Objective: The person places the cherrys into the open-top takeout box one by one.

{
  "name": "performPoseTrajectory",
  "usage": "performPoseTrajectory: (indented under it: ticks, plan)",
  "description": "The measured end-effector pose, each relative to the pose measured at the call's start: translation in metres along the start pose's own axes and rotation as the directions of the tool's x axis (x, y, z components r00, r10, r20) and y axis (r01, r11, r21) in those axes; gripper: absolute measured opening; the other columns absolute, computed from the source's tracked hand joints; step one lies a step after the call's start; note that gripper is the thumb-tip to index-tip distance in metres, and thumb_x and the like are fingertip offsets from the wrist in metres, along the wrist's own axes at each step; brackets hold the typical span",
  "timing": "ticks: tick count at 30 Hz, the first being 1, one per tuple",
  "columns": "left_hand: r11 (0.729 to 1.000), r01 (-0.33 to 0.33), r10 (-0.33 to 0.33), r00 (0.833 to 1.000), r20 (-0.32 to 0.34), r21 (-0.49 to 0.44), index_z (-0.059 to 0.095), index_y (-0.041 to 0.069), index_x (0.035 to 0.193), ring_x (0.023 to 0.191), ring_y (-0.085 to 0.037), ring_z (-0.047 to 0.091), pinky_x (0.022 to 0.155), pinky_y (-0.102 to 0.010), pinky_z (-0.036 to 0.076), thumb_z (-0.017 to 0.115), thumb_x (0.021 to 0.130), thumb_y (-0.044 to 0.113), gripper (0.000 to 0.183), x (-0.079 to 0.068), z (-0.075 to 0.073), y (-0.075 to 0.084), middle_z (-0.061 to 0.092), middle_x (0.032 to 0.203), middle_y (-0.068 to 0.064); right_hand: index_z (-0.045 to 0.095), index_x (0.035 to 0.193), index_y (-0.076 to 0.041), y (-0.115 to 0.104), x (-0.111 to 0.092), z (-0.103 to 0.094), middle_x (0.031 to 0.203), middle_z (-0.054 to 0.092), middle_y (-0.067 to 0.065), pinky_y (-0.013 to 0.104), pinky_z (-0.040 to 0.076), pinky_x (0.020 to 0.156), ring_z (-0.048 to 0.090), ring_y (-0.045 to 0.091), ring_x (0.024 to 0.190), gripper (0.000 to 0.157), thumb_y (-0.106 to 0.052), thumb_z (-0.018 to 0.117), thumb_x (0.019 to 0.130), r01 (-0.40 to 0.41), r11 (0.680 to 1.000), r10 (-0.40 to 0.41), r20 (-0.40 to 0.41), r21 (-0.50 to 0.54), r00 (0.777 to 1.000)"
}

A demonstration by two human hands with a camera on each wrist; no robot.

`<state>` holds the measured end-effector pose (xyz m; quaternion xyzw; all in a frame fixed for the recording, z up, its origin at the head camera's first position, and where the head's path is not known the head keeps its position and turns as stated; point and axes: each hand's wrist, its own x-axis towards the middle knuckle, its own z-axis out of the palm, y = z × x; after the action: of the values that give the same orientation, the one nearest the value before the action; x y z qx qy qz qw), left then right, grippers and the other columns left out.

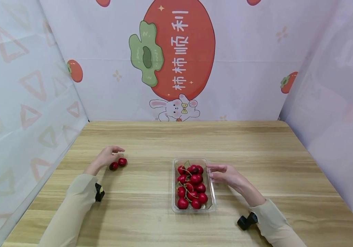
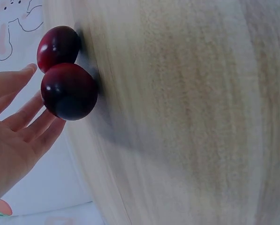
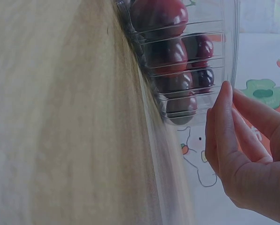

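Note:
Two dark red cherries, a left one (image 1: 113,166) and a right one (image 1: 122,162), lie side by side on the table. My left hand (image 1: 107,156) is right beside them; in the left wrist view, its loosely spread fingers reach behind the nearer cherry (image 2: 69,92), and the thumb tip comes close to the farther cherry (image 2: 59,47). A clear plastic box (image 1: 174,185) holds many red cherries (image 1: 196,178) with green stems. At the box's right rim is my right hand (image 1: 229,176), fingers extended, fingertips right at the wall in the right wrist view.
A wood-grain table (image 1: 145,137) spans the scene, enclosed by printed cloth at the back (image 1: 102,92) and on both sides. Black wrist devices show on the left sleeve (image 1: 99,192) and right sleeve (image 1: 247,221).

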<state>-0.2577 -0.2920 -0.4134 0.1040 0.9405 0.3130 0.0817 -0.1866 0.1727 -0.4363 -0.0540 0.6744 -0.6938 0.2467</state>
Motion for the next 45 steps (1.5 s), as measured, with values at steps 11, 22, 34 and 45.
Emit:
performPoseTrajectory:
  ticks: [11,22,34,45]
  plan:
    - [0.999,0.027,-0.026,0.999,0.026,-0.033,0.056,-0.009,0.107,0.101,-0.041,0.050,0.085,-0.049,0.041,0.050,0.084,-0.003,0.025,0.006,0.005,-0.007,0.053,0.109,-0.029,0.039,0.126,0.009,0.002,0.000,-0.001,0.119,0.049,0.024,0.030,0.050,0.078,0.060,0.014,0.085,0.053,-0.005,0.062,0.081,0.005,1.000,-0.005,0.005,-0.011,1.000]
    - [0.998,0.065,-0.066,0.996,0.057,0.006,0.056,-0.009,0.106,0.091,-0.032,0.053,0.080,-0.043,0.044,0.049,0.083,-0.005,0.024,0.009,0.004,-0.007,0.056,0.103,-0.025,0.039,0.127,0.008,0.003,0.001,-0.001,0.120,0.049,0.024,0.029,0.050,0.077,0.060,0.014,0.084,0.052,-0.004,0.061,0.081,-0.003,1.000,0.003,0.000,0.001,1.000]
    - [0.996,0.058,-0.061,0.997,0.045,0.062,0.061,-0.006,0.100,0.092,-0.035,0.052,0.080,-0.047,0.042,0.051,0.083,-0.002,0.020,0.014,0.006,-0.012,0.056,0.102,-0.025,0.040,0.127,0.007,0.004,0.001,-0.002,0.121,0.049,0.022,0.030,0.049,0.078,0.060,0.014,0.086,0.052,-0.005,0.061,0.081,0.003,1.000,-0.003,0.000,-0.003,1.000]
    - [0.994,0.065,-0.067,0.998,0.016,0.088,0.063,-0.006,0.094,0.090,-0.035,0.051,0.078,-0.048,0.041,0.054,0.084,0.000,0.015,0.014,0.007,-0.010,0.054,0.099,-0.024,0.043,0.126,0.005,0.003,0.002,-0.001,0.119,0.051,0.022,0.031,0.049,0.078,0.061,0.014,0.085,0.053,-0.006,0.064,0.078,-0.009,1.000,0.009,-0.015,-0.001,1.000]
